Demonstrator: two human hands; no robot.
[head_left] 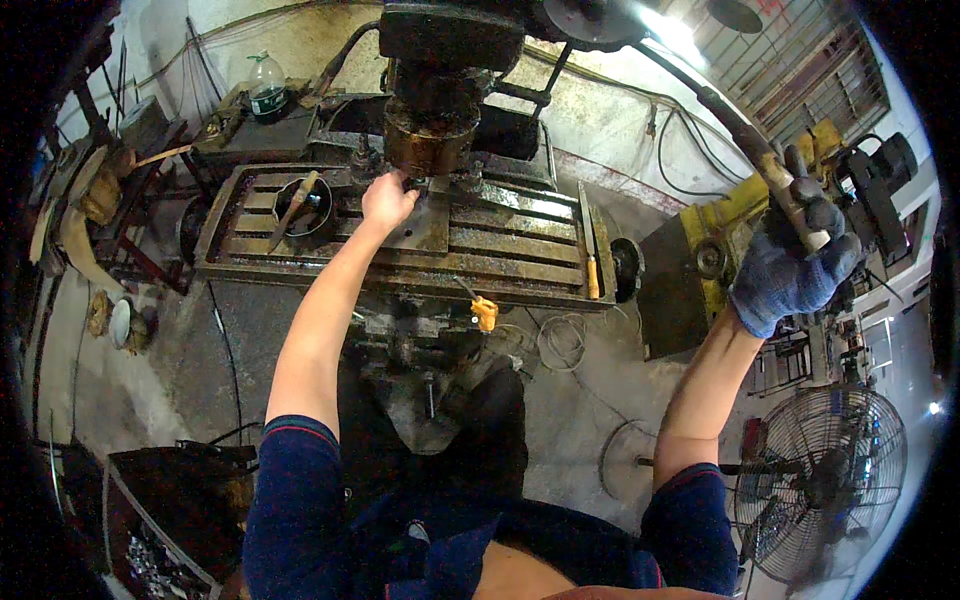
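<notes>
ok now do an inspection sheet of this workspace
Surface: slotted metal table, grimy, shiny in patches.
Things in hand: lever in the gloved right hand.
Clutter: pot with a wooden-handled tool across it; orange-handled file at the table's right end.
Hands: right closed; bare left hand just below the spindle head, fingertips partly hidden.
Cables: coiled cable on the floor.
Surroundings: fan, lower right; clear bottle, upper left.

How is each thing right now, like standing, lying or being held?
Left grip: bare, under the machine head; can't tell if holding anything
Right grip: gloved, closed around the lever handle
Pot: open-topped
Wooden-handled tool: lying across the pot
Yellow-handled tool: lying on the slotted table
Bottle: upright
Fan: standing; can't tell if spinning
</notes>
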